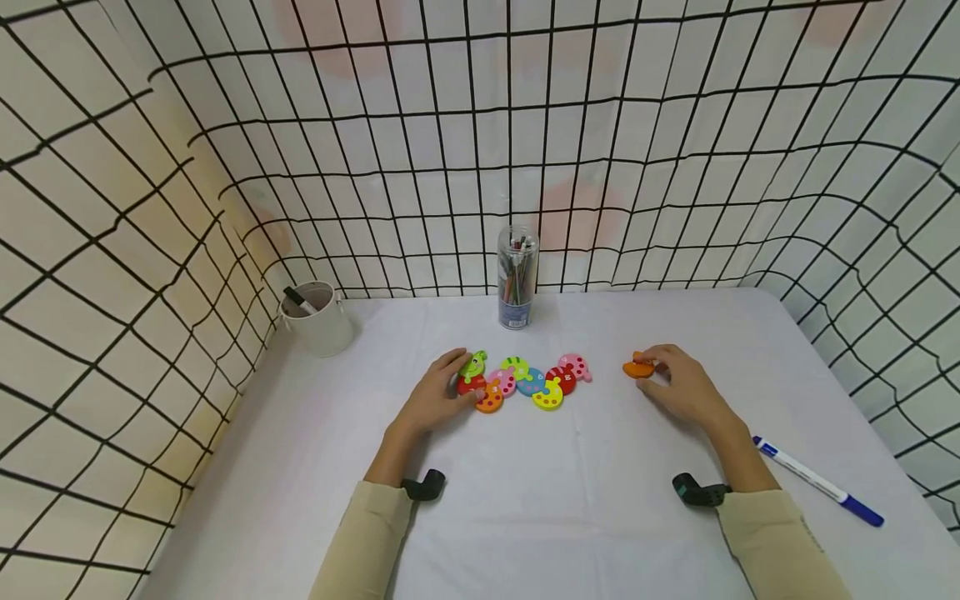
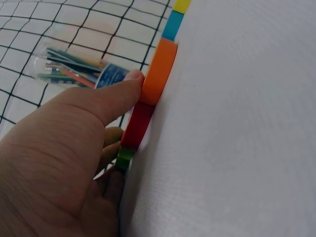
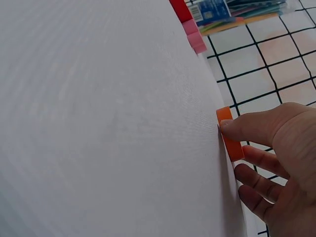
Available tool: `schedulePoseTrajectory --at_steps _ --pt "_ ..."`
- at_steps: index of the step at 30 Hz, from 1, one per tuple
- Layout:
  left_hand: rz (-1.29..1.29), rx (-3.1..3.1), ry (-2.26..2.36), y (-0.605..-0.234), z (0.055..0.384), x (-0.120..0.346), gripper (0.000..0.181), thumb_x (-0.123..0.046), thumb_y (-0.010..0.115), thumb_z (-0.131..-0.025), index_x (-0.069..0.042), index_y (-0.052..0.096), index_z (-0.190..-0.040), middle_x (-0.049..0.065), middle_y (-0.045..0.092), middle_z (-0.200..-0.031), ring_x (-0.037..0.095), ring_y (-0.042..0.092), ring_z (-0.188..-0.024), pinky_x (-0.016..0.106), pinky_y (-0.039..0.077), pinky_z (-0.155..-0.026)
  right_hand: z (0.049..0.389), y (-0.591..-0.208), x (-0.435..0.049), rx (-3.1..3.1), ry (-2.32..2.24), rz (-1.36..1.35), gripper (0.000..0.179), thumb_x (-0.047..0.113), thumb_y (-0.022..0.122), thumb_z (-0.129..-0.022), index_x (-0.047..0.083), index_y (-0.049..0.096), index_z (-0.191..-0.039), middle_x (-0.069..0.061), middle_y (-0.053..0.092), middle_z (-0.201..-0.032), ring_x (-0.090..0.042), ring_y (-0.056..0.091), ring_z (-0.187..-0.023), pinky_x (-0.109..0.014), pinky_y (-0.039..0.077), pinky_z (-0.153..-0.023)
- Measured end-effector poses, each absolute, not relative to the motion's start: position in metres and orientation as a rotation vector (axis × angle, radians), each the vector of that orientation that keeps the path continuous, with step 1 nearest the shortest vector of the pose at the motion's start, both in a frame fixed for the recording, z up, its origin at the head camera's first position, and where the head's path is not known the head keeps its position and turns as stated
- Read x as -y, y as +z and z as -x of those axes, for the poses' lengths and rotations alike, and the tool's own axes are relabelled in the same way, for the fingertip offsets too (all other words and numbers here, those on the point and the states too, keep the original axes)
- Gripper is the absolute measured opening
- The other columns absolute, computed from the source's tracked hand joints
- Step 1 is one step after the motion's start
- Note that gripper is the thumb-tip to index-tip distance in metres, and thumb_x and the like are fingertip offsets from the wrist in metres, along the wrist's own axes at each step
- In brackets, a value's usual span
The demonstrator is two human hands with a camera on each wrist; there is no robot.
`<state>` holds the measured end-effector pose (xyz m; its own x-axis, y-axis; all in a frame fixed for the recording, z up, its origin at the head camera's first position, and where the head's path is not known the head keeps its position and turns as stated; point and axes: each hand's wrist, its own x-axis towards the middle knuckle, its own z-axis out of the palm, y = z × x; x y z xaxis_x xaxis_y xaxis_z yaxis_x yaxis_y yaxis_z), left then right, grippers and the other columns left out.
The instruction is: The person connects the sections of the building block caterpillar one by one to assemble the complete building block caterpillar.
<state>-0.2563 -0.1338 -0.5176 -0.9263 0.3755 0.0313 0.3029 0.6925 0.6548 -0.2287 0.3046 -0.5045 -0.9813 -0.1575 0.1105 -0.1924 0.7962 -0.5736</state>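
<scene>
A caterpillar-shaped puzzle of joined colourful pieces lies on the white table, its green smiling head (image 1: 474, 365) at the left and a pink end piece (image 1: 574, 367) at the right. My left hand (image 1: 441, 393) holds the head end, fingers round the far side and thumb against the orange spotted piece (image 2: 159, 71), beside the red piece (image 2: 137, 126). Off to the right, apart from the row, my right hand (image 1: 681, 385) pinches a separate orange puzzle piece (image 3: 230, 136) between thumb and fingers, close over the tabletop.
A clear jar of coloured pencils (image 1: 517, 279) stands behind the puzzle. To the back left is a white bucket (image 1: 321, 325) with a marker in it. A blue-and-white marker (image 1: 817, 482) lies by the right forearm. Black-gridded white cloth (image 1: 450, 167) walls the table.
</scene>
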Motion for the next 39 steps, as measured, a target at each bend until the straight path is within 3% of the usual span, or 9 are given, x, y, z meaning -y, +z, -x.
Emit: schedulePoseTrajectory --at_steps 14,26,33,39 --pt "-0.555 -2.797 1.059 -0.517 0.256 0.134 0.076 -0.043 0.072 -0.094 -0.017 0.042 -0.159 0.003 0.033 -0.168 0.028 0.031 -0.156 0.055 0.029 -0.125 0.227 -0.508 -0.304 2.926 0.972 -0.195 0.046 0.02 0.068 -0.098 0.004 0.058 -0.14 -0.027 0.057 -0.141 -0.046 0.056 -0.123 -0.065 0.046 -0.105" --pt "-0.569 -2.794 1.041 -0.518 0.257 0.134 0.081 -0.047 0.074 -0.091 -0.018 0.041 -0.159 0.002 0.032 -0.168 0.028 0.03 -0.156 0.054 0.029 -0.125 0.226 -0.506 -0.301 2.91 0.988 -0.143 0.045 0.025 0.072 -0.097 0.005 0.062 -0.136 -0.026 0.061 -0.134 -0.045 0.057 -0.121 -0.065 0.047 -0.102" --pt "-0.564 -2.796 1.021 -0.519 0.257 0.135 0.089 -0.055 0.075 -0.087 -0.02 0.039 -0.16 0.001 0.031 -0.169 0.027 0.03 -0.156 0.055 0.031 -0.124 0.226 -0.503 -0.288 2.905 1.026 -0.094 0.05 0.032 0.075 -0.094 0.009 0.062 -0.136 -0.018 0.065 -0.116 -0.032 0.057 -0.104 -0.043 0.05 -0.086" --pt "-0.563 -2.797 1.044 -0.517 0.256 0.133 0.088 -0.054 0.076 -0.087 -0.018 0.041 -0.159 0.003 0.033 -0.168 0.029 0.031 -0.155 0.056 0.031 -0.124 0.226 -0.499 -0.27 2.912 1.089 -0.102 0.053 0.03 0.076 -0.092 0.009 0.06 -0.139 -0.016 0.066 -0.122 -0.028 0.059 -0.101 -0.038 0.053 -0.088"
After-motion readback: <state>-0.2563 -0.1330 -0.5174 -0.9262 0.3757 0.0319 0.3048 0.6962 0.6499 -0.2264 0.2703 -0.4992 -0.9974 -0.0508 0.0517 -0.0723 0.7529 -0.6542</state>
